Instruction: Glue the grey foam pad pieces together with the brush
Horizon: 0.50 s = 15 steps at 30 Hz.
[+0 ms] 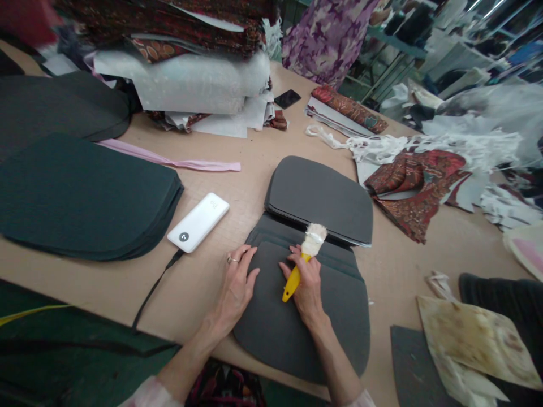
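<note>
In my right hand (309,282) is a paint brush with a yellow handle (292,284) and pale, coated bristles (316,234) pointing away from me. That hand lies over a dark grey rounded panel (271,322), its fingertips close to the panel's surface. My left hand (237,282), with a ring on one finger, rests at the panel's left edge, fingers stretched and thumb apart. Several similar sheets (292,230) show staggered edges beyond the panel. Farther away sits a neat stack of dark grey panels (320,195), overlapping those edges.
A white power bank (199,221) with a black cable lies left of my hands, beside a large dark panel stack (85,198). Beyond are a pink strip (178,164), fabric rolls (182,82) and a phone (287,99). Patterned fabric (419,186) and a stained pouch (479,339) lie right.
</note>
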{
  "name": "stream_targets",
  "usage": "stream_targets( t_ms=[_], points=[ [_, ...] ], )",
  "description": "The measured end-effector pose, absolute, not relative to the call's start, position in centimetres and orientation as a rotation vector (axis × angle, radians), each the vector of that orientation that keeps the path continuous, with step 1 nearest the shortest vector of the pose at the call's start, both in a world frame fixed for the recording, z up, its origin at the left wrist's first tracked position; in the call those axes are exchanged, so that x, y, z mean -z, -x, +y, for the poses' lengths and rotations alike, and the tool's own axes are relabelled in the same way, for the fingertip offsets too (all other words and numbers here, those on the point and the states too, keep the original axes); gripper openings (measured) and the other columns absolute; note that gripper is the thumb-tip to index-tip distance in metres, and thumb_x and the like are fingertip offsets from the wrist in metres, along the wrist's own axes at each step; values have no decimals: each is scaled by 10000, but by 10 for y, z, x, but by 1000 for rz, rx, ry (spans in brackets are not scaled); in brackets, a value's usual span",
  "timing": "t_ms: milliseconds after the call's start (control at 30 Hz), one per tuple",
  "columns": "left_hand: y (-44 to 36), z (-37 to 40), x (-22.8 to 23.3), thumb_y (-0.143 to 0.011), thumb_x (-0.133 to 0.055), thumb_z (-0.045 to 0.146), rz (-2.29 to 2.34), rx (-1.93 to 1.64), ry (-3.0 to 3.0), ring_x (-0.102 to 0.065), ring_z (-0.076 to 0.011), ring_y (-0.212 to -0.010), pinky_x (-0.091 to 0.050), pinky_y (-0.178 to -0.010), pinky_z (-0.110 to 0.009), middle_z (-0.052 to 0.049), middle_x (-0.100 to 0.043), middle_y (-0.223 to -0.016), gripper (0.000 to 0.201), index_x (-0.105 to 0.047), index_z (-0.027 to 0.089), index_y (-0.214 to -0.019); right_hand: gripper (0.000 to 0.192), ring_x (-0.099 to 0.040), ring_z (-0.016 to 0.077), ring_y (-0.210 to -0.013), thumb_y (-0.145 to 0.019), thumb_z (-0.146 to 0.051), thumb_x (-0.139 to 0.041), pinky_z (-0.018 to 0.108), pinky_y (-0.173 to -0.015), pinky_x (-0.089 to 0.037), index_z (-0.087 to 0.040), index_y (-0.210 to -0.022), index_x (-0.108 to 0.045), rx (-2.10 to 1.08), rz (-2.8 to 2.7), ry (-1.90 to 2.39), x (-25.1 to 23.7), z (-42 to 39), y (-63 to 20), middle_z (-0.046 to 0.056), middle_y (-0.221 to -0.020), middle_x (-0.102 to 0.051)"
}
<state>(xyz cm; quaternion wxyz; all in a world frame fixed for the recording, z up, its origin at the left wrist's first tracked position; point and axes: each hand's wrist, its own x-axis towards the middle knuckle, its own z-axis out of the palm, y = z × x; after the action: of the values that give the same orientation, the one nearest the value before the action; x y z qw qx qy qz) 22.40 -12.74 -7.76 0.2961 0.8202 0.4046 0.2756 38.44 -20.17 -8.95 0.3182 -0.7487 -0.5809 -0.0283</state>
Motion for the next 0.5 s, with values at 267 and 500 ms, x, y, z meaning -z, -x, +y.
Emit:
stream_targets(
  t_ms=[267,500],
  points=[
    [-226,-131,78,-839,-464,100,1110,-668,-2012,-414,-207,-1174,-374,-991,-400,-83,-472,-1257,565,-278,232,-1356,206,-583,157,-760,-788,-296,-636,308,-736,-460,-199,-942,-541,32,-1184,1925,98,-205,-384,27,-830,-602],
    [-224,-128,79,-774,-535,64,1124,-673,-1756,-485,-183,-1035,-434,-886,-361,-43,-543,-1130,661,-294,284,-1349,184,-552,143,-746,-801,-315,-613,291,-719,-445,-199,-928,-548,-106,-1129,1955,105,-204,-386,15,-808,-570]
  ],
)
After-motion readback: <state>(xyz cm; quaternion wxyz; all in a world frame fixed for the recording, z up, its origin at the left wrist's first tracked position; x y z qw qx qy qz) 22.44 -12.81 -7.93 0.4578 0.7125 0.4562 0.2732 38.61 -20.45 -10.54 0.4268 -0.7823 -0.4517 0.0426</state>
